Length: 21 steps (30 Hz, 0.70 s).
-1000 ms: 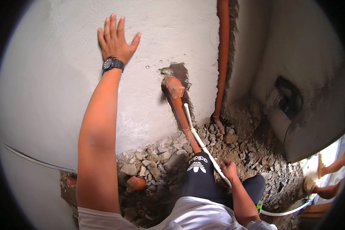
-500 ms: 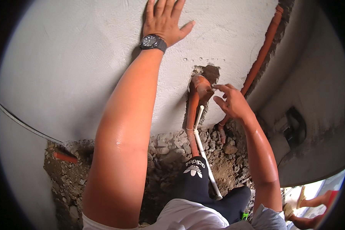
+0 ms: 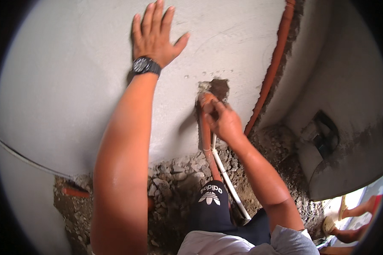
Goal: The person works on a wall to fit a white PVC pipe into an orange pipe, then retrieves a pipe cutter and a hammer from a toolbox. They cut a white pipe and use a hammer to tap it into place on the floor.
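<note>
My left hand (image 3: 155, 40) lies flat against the grey plastered wall (image 3: 85, 80), fingers spread and holding nothing; a black watch is on its wrist. Lower and to the right, an orange plastic pipe (image 3: 206, 131) runs up a chased groove and ends in a pipe elbow (image 3: 206, 98) that faces out of the wall. My right hand (image 3: 226, 123) has its thumb and fingers closed around the elbow's mouth and covers much of it. Beside the orange pipe a thin white pipe (image 3: 225, 172) comes down to the rubble, partly behind my right hand.
A second orange pipe (image 3: 273, 72) runs along the wall's right corner. Broken stones and soil (image 3: 170, 182) cover the ground. An orange pipe piece (image 3: 75, 192) lies at the left. A dark recess (image 3: 325, 134) is in the right wall. Another person's legs (image 3: 357, 221) show at the lower right.
My right hand has moved left from beside the elbow and closed on its mouth. My left hand stays flat on the wall while the view has shifted.
</note>
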Each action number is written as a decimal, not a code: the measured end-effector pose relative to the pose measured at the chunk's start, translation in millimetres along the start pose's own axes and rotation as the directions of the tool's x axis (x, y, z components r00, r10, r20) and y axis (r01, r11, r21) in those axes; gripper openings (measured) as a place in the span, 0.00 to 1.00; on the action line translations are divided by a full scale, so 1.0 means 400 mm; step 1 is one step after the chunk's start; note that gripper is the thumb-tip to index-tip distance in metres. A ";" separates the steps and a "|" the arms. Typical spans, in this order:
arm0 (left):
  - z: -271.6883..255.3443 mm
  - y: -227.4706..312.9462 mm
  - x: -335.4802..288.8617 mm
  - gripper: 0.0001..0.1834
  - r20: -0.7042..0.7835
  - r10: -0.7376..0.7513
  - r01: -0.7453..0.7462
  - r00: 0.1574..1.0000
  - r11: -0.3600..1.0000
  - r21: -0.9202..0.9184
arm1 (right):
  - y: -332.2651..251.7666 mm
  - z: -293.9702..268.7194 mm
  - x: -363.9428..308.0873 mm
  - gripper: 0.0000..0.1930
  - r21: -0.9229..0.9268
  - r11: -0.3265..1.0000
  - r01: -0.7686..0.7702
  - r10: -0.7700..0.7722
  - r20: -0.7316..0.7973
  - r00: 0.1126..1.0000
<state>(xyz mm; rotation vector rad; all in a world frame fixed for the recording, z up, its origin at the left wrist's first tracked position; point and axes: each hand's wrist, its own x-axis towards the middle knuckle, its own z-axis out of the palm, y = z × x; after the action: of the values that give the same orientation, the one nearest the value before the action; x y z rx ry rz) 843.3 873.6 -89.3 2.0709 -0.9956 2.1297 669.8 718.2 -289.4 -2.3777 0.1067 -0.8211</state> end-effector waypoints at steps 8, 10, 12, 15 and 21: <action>0.027 -0.011 -0.015 0.46 0.042 -0.002 0.001 0.999 1.000 0.022 | 0.021 -0.013 0.014 0.32 0.064 0.998 -0.028 0.019 0.130 0.991; 0.024 -0.015 -0.004 0.47 0.034 0.007 -0.007 0.999 1.000 0.021 | 0.135 -0.012 0.073 0.35 0.335 0.939 -0.075 0.007 0.200 0.980; 0.031 0.001 0.021 0.48 0.000 0.020 -0.020 1.000 1.000 0.010 | 0.282 0.000 0.142 0.36 0.155 0.987 0.044 -0.078 0.221 0.972; 0.032 -0.015 -0.019 0.48 0.043 0.038 -0.040 0.998 0.998 0.042 | 0.237 -0.014 0.165 0.34 -0.132 0.980 0.148 -0.055 0.535 0.843; 0.046 -0.004 -0.018 0.48 0.009 0.055 -0.055 0.998 0.998 0.044 | 0.136 -0.052 0.241 0.30 -0.392 0.867 0.306 0.029 0.654 0.756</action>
<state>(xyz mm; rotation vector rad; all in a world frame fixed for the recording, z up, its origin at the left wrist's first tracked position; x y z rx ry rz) 861.1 869.7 -96.4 2.0974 -1.0270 2.1910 741.7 638.1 -256.6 -3.0426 -0.1847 0.0373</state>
